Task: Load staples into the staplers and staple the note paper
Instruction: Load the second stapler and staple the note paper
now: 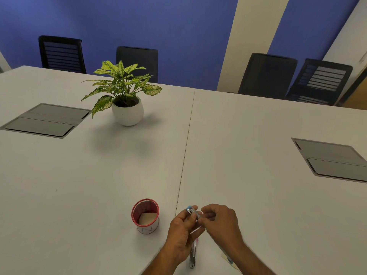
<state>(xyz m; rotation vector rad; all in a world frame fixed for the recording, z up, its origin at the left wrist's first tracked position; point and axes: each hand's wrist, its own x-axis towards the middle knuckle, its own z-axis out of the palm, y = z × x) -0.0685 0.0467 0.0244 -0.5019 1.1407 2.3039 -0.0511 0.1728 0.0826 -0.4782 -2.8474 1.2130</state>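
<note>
A pale grey bench [248,155] is filling most of the frame, with a seam running from upper centre down toward the lower centre. Four dark office chairs are standing behind its far edge against a blue wall [158,26]: one at the upper left [61,53], one behind the plant [139,60], and two at the upper right [267,75] [321,82]. Two grey cable hatches are sitting flush in the bench top, one at the left edge [44,120] and one at the right edge [333,160]. A potted plant [125,92] in a round white pot is standing at the upper left of centre. A red-rimmed cup [146,216] is standing at the lower centre, just left of the seam, with something pale lying inside.

At the bottom centre the two hands are working close together. The left hand [181,233] is gripping a blue stapler [191,210], raised above the bench with its blue tip pointing up and away. The right hand [220,221] is pinching at the stapler's metal staple channel, fingertips meeting those of the left hand; whether a staple strip is lying between them cannot be told. A second stapler [192,257], metal with a touch of red, is lying on the bench under the left hand. A slip of pale note paper [226,257] is showing under the right forearm, mostly hidden.
</note>
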